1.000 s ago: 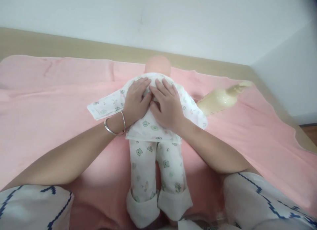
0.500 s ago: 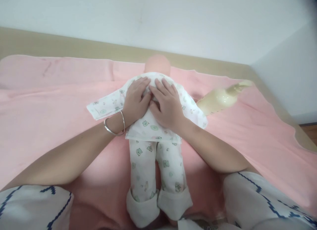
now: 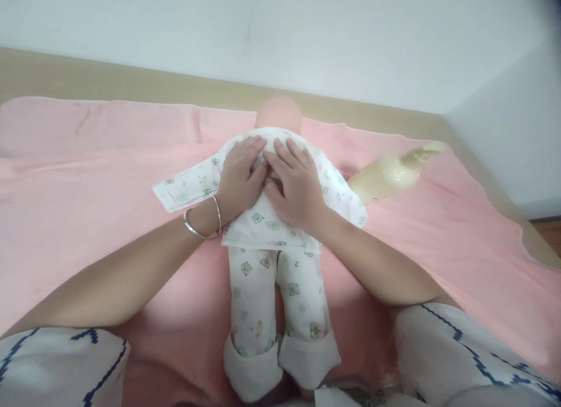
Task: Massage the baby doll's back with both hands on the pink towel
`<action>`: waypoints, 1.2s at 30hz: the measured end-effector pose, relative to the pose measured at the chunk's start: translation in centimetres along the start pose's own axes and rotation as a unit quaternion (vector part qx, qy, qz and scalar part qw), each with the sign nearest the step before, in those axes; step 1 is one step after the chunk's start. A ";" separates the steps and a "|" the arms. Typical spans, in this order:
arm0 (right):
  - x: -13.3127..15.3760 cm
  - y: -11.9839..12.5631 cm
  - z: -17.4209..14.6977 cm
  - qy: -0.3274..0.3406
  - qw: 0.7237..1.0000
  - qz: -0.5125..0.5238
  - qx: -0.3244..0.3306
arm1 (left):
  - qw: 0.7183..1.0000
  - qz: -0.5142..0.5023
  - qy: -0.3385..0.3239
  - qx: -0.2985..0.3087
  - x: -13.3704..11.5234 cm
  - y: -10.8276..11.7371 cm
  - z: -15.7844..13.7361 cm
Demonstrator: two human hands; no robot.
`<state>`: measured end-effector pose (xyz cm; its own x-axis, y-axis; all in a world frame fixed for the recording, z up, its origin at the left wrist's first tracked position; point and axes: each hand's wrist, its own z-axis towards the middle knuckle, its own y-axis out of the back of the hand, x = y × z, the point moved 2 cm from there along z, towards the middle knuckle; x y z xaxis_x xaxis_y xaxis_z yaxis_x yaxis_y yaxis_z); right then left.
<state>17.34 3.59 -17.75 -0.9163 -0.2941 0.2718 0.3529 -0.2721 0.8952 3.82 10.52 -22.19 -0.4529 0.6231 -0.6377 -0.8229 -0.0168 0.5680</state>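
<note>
Two hands, yours, lie flat with fingers extended, clasping nothing: left hand (image 3: pixel 243 176) at eleven o'clock and right hand (image 3: pixel 295 188) at one on the clothed doll (image 3: pixel 272 226). It lies mid-view on the pink blanket (image 3: pixel 87 214), head (image 3: pixel 279 114) at twelve; a cream bottle (image 3: pixel 388 178) lies towards three.

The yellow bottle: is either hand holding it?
No: the left hand and right hand both rest on the printed top, while the yellow bottle lies on the pink cloth.

Pale yellow bottle (image 3: pixel 385 176) on a pink cloth (image 3: pixel 100 179), tan tabletop (image 3: pixel 109 81) and white wall (image 3: pixel 175 33) beyond.
</note>
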 end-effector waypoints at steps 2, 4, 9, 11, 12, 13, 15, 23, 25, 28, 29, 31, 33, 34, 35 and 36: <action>0.0 0.0 0.0 -0.001 1.000 -0.002 0.001 | 1.000 -0.002 -0.004 -0.002 0.3 -0.1 0.0; 0.0 0.0 0.0 -0.003 1.000 -0.002 0.002 | 1.000 0.001 -0.006 -0.006 0.4 -0.1 0.0; 0.0 0.0 0.0 0.000 1.000 0.001 -0.011 | 1.000 0.003 -0.001 -0.005 0.1 0.0 -0.1; 0.0 0.0 0.0 0.001 1.000 -0.002 -0.015 | 1.000 0.005 0.005 0.001 0.0 0.0 0.0; 0.0 0.0 0.0 0.001 1.000 -0.005 -0.013 | 1.000 0.007 0.007 0.004 0.0 0.0 0.0; 0.0 -0.1 0.0 0.001 1.000 -0.008 -0.011 | 1.000 0.009 0.006 0.006 0.0 0.0 0.0; 0.0 -0.1 0.0 -0.001 1.000 -0.011 -0.004 | 1.000 0.010 0.002 0.004 0.0 -0.1 0.0; -0.2 -0.1 0.0 -0.003 1.000 0.000 0.005 | 1.000 0.002 -0.009 -0.013 0.1 0.0 -0.1; -0.1 0.0 0.0 -0.005 1.000 -0.003 0.007 | 1.000 0.003 -0.009 -0.013 0.2 0.0 -0.1; -0.1 0.0 0.0 -0.006 1.000 -0.005 0.007 | 1.000 0.005 -0.007 -0.010 0.1 0.0 -0.1; -0.1 0.0 0.0 -0.005 1.000 -0.004 0.006 | 1.000 0.007 -0.006 -0.008 0.0 0.0 -0.1; -0.1 -0.1 0.1 -0.003 1.000 0.000 0.000 | 1.000 0.013 -0.002 -0.005 -0.1 0.0 -0.1; -0.1 -0.1 0.1 0.000 1.000 0.002 -0.005 | 1.000 0.020 0.000 -0.005 -0.2 0.0 -0.1; -0.1 -0.1 0.1 0.001 1.000 0.001 -0.007 | 1.000 0.023 -0.002 -0.005 -0.2 0.0 -0.1; 0.0 -0.1 0.1 0.001 1.000 0.000 -0.008 | 1.000 0.024 -0.004 -0.006 -0.2 0.0 -0.1; 0.0 -0.1 0.0 0.001 1.000 -0.002 -0.008 | 1.000 0.025 -0.005 -0.007 -0.2 0.0 -0.1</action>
<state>17.33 3.64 -17.79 -0.9172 -0.2942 0.2686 0.3531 -0.2877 0.8903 3.87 10.32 -22.09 -0.4901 0.6294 -0.6031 -0.8037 -0.0584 0.5921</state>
